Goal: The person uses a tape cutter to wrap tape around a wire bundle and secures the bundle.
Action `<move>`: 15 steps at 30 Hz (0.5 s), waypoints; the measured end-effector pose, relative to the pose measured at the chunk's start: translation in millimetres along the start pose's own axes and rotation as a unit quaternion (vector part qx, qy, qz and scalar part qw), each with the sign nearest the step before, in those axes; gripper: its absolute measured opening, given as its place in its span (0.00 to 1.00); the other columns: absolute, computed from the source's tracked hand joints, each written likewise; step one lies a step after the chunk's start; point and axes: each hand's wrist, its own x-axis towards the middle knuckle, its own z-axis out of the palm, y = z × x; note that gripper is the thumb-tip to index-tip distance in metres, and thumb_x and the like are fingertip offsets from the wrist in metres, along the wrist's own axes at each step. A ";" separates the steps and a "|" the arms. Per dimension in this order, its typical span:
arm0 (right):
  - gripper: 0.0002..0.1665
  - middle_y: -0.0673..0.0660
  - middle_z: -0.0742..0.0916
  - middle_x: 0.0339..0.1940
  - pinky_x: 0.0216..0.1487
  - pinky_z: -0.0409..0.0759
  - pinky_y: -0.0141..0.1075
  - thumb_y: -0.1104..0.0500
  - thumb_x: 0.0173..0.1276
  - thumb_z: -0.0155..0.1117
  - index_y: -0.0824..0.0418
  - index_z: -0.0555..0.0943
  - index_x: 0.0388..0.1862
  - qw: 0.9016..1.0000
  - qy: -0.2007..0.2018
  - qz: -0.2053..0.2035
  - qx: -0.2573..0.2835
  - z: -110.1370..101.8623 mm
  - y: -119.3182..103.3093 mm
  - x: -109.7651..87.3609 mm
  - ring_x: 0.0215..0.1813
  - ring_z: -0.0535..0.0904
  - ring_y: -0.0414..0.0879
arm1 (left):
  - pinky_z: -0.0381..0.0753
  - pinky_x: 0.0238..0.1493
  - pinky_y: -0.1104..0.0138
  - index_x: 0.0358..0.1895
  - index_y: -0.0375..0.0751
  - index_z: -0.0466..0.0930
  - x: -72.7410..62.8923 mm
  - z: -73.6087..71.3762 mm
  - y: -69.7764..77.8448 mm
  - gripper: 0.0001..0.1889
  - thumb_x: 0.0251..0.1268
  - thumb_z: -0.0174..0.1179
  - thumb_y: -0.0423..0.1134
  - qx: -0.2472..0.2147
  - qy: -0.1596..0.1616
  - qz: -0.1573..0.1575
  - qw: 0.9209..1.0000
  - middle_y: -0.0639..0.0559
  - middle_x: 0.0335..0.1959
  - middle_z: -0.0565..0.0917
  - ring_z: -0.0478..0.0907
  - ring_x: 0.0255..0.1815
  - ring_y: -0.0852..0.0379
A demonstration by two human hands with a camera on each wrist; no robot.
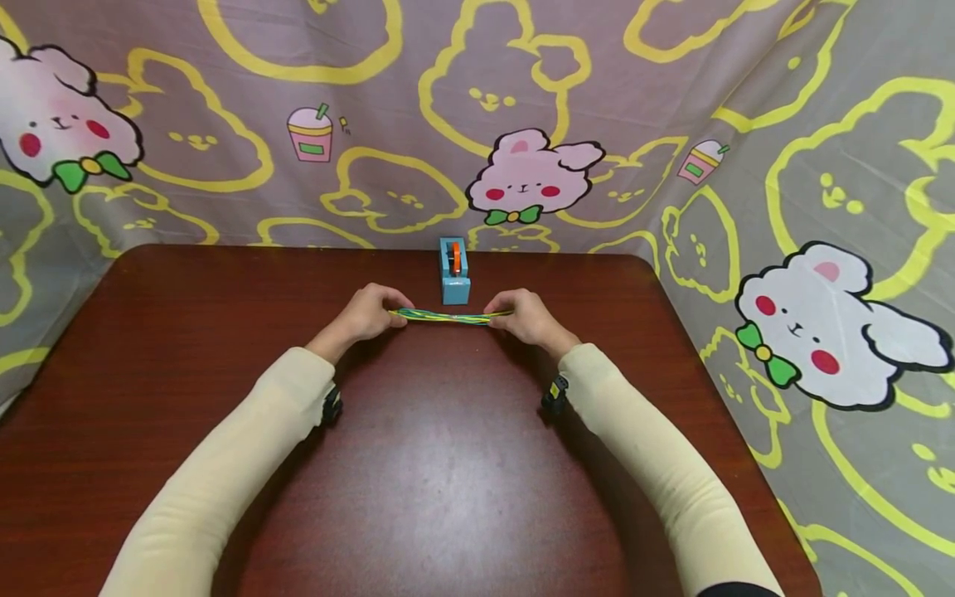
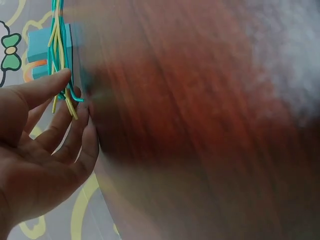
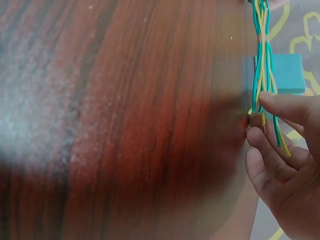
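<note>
A bundle of green and yellow wires [image 1: 448, 317] stretches sideways between both hands, close over the table. My left hand [image 1: 370, 313] pinches its left end between thumb and fingers; in the left wrist view loose wire tips [image 2: 74, 112] poke out past the thumb. At the other end my right hand [image 1: 525, 315] pinches the wires, and a green and a yellow tail [image 3: 283, 142] hang beyond its fingertips. A narrow pale band [image 3: 263, 38] shows across the bundle's middle. Just behind the bundle stands a blue tape dispenser [image 1: 456, 290] with an orange wheel [image 1: 457, 257].
The dark reddish-brown table [image 1: 448, 481] has a glossy reflection near its front. A curtain [image 1: 403, 108] printed with rabbits and yellow outlines closes off the back and sides. Black wrist camera mounts [image 1: 555, 396] sit under the cream sleeves [image 1: 656, 456].
</note>
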 end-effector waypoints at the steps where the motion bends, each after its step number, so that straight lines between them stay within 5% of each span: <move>1: 0.06 0.55 0.88 0.40 0.44 0.78 0.38 0.67 0.65 0.72 0.61 0.88 0.40 1.000 -0.001 -0.002 -0.003 0.0 -0.1 0.2 0.41 0.80 0.48 | 0.73 0.54 0.54 0.45 0.35 0.88 0.2 0.3 -0.1 0.11 0.57 0.72 0.27 0.004 0.002 0.000 1.000 0.41 0.44 0.87 0.76 0.50 0.44; 9: 0.06 0.54 0.88 0.39 0.42 0.79 0.39 0.66 0.66 0.72 0.61 0.88 0.41 0.999 0.000 -0.011 -0.035 -0.9 -0.1 -0.6 0.40 0.81 0.47 | 0.76 0.45 0.58 0.45 0.35 0.89 -0.3 3.7 3.6 0.11 0.57 0.72 0.28 0.004 0.006 -0.005 1.000 0.42 0.42 0.88 0.79 0.41 0.47; 15: 0.07 0.55 0.88 0.41 0.45 0.80 0.42 0.64 0.66 0.72 0.60 0.88 0.43 0.999 -0.006 -0.013 -0.047 -2.4 2.6 -0.9 0.43 0.81 0.48 | 0.77 0.48 0.55 0.46 0.33 0.88 0.1 4.6 6.1 0.12 0.58 0.72 0.29 0.010 -0.004 -0.008 1.000 0.40 0.44 0.87 0.80 0.44 0.46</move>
